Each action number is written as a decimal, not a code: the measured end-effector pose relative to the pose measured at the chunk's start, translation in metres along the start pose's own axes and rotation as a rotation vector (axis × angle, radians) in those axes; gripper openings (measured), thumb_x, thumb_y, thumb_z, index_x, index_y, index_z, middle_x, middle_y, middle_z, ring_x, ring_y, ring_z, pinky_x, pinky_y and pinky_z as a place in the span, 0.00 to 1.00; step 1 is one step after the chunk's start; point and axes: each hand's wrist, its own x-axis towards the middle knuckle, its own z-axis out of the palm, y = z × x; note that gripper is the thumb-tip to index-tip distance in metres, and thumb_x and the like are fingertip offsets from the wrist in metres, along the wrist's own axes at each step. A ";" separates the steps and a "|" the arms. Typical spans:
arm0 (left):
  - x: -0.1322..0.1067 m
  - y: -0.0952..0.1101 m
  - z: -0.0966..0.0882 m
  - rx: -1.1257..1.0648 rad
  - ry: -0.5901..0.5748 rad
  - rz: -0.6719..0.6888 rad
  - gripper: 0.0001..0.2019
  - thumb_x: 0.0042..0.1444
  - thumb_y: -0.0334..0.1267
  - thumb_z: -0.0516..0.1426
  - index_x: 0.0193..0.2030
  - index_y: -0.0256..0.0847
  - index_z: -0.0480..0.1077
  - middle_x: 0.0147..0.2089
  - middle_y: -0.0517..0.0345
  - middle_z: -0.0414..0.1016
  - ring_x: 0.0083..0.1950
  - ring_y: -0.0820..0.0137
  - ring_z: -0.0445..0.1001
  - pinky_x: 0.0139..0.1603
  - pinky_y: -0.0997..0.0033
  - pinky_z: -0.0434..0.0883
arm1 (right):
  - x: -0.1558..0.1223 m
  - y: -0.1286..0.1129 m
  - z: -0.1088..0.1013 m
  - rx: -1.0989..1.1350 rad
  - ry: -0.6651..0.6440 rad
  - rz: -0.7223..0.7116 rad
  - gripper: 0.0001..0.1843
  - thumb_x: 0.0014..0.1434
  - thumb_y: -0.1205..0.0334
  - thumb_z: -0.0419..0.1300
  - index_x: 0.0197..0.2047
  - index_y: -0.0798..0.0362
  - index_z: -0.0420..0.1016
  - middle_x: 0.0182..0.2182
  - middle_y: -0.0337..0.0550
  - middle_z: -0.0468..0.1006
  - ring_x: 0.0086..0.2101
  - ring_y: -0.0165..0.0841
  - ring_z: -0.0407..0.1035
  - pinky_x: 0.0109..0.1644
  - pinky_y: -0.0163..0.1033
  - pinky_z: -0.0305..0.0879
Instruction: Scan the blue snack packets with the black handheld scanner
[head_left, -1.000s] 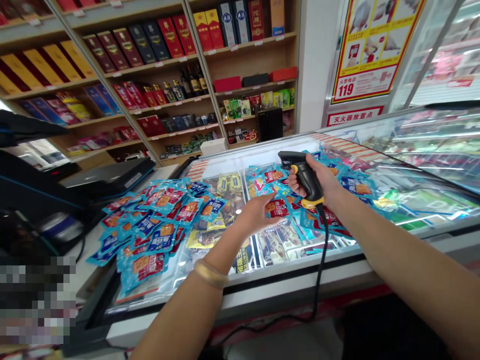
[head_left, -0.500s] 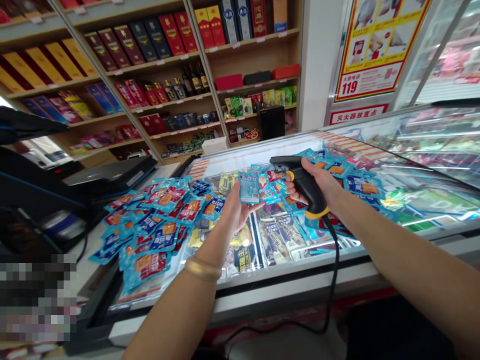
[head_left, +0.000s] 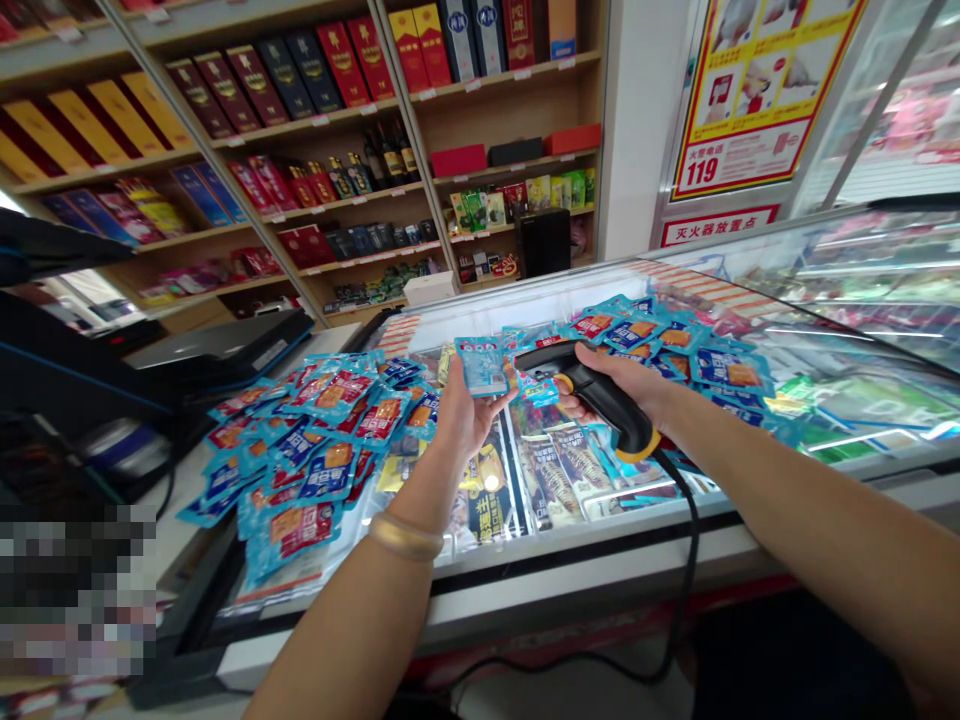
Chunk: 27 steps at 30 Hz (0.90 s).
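My left hand point(head_left: 466, 412) grips a light-blue snack packet point(head_left: 482, 366), its printed back with a barcode turned up toward me. Closed round the handle of a black and yellow barcode scanner point(head_left: 604, 395) is my right hand point(head_left: 626, 378). The scanner's head points left at the packet, close to its right edge. A heap of blue snack packets point(head_left: 330, 395) lies on the glass to the left. More such packets point(head_left: 637, 330) are spread behind and right of the scanner.
Under the packets is a glass-topped freezer point(head_left: 480, 590) with wrapped goods inside. The scanner's black cable point(head_left: 686, 560) hangs over its front edge. Dark checkout equipment point(head_left: 217, 350) stands at the left. Shelves point(head_left: 315, 125) of boxes and bottles line the back wall.
The scanner has moved left and slightly down, nearer the packet. My left hand has raised the packet a little and tilted its back more into view.
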 end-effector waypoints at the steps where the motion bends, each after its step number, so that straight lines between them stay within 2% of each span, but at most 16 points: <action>1: 0.000 0.000 0.001 -0.001 0.014 -0.003 0.22 0.63 0.55 0.46 0.50 0.41 0.69 0.44 0.51 0.78 0.44 0.65 0.78 0.54 0.49 0.72 | 0.000 0.000 0.000 -0.007 -0.019 0.004 0.27 0.66 0.42 0.46 0.31 0.57 0.68 0.20 0.46 0.69 0.23 0.30 0.64 0.25 0.32 0.64; 6: 0.000 0.001 0.002 0.000 0.040 -0.014 0.22 0.63 0.55 0.46 0.47 0.41 0.70 0.41 0.51 0.79 0.43 0.64 0.78 0.53 0.50 0.72 | 0.001 0.000 -0.003 -0.008 -0.088 0.003 0.25 0.62 0.41 0.53 0.31 0.57 0.68 0.21 0.46 0.70 0.23 0.30 0.65 0.26 0.31 0.65; 9: -0.002 -0.002 0.003 0.007 0.024 0.012 0.21 0.62 0.55 0.47 0.48 0.42 0.69 0.43 0.52 0.78 0.42 0.66 0.78 0.52 0.51 0.73 | 0.000 0.001 -0.004 0.039 -0.054 -0.015 0.26 0.65 0.41 0.48 0.32 0.56 0.68 0.21 0.45 0.70 0.23 0.31 0.65 0.25 0.32 0.65; 13: 0.000 0.005 0.000 0.163 0.118 0.160 0.21 0.59 0.57 0.51 0.42 0.40 0.71 0.38 0.53 0.77 0.43 0.63 0.78 0.50 0.55 0.74 | 0.004 0.001 -0.001 0.155 -0.011 -0.078 0.26 0.66 0.41 0.45 0.33 0.55 0.67 0.23 0.45 0.70 0.24 0.31 0.66 0.27 0.32 0.67; 16: 0.002 0.030 -0.013 0.535 0.161 0.439 0.20 0.58 0.54 0.54 0.41 0.39 0.74 0.38 0.52 0.78 0.47 0.61 0.76 0.53 0.58 0.71 | 0.012 -0.001 0.010 0.229 -0.025 -0.116 0.26 0.65 0.40 0.45 0.33 0.56 0.67 0.23 0.45 0.70 0.24 0.31 0.66 0.27 0.33 0.69; 18: 0.000 0.053 -0.029 0.896 0.161 0.661 0.20 0.59 0.51 0.53 0.47 0.40 0.75 0.46 0.50 0.77 0.52 0.60 0.73 0.58 0.58 0.67 | 0.020 -0.004 0.023 0.264 -0.045 -0.132 0.26 0.65 0.41 0.44 0.34 0.55 0.67 0.23 0.45 0.69 0.24 0.31 0.66 0.27 0.33 0.69; 20: -0.005 0.072 -0.050 1.265 0.201 0.796 0.21 0.60 0.49 0.51 0.54 0.41 0.72 0.53 0.47 0.74 0.56 0.58 0.70 0.62 0.56 0.63 | 0.030 -0.004 0.040 0.299 -0.063 -0.136 0.26 0.66 0.41 0.44 0.34 0.56 0.66 0.23 0.45 0.70 0.24 0.30 0.66 0.26 0.33 0.69; 21: -0.008 0.079 -0.061 1.437 0.239 0.812 0.22 0.61 0.48 0.50 0.57 0.41 0.71 0.56 0.45 0.72 0.59 0.55 0.68 0.63 0.52 0.60 | 0.036 -0.003 0.048 0.315 -0.068 -0.130 0.26 0.66 0.41 0.44 0.34 0.56 0.66 0.23 0.45 0.70 0.24 0.30 0.66 0.26 0.32 0.68; 23: -0.016 0.083 -0.085 1.732 0.291 0.759 0.22 0.61 0.47 0.49 0.57 0.44 0.70 0.60 0.44 0.69 0.64 0.50 0.62 0.66 0.43 0.53 | 0.049 0.003 0.064 0.350 -0.073 -0.100 0.27 0.65 0.40 0.43 0.34 0.56 0.66 0.23 0.45 0.69 0.23 0.29 0.66 0.25 0.31 0.68; 25: -0.021 0.079 -0.105 1.948 0.271 0.665 0.20 0.62 0.46 0.48 0.56 0.46 0.71 0.64 0.46 0.66 0.68 0.47 0.55 0.66 0.36 0.45 | 0.062 0.013 0.075 0.384 -0.079 -0.058 0.27 0.65 0.40 0.43 0.33 0.57 0.66 0.22 0.45 0.69 0.22 0.29 0.65 0.24 0.31 0.68; 27: -0.024 0.071 -0.118 2.065 0.231 0.607 0.20 0.63 0.44 0.46 0.56 0.48 0.71 0.66 0.49 0.63 0.70 0.48 0.52 0.67 0.34 0.41 | 0.071 0.025 0.081 0.403 -0.086 -0.012 0.27 0.65 0.40 0.44 0.32 0.56 0.65 0.22 0.45 0.69 0.23 0.29 0.66 0.24 0.31 0.69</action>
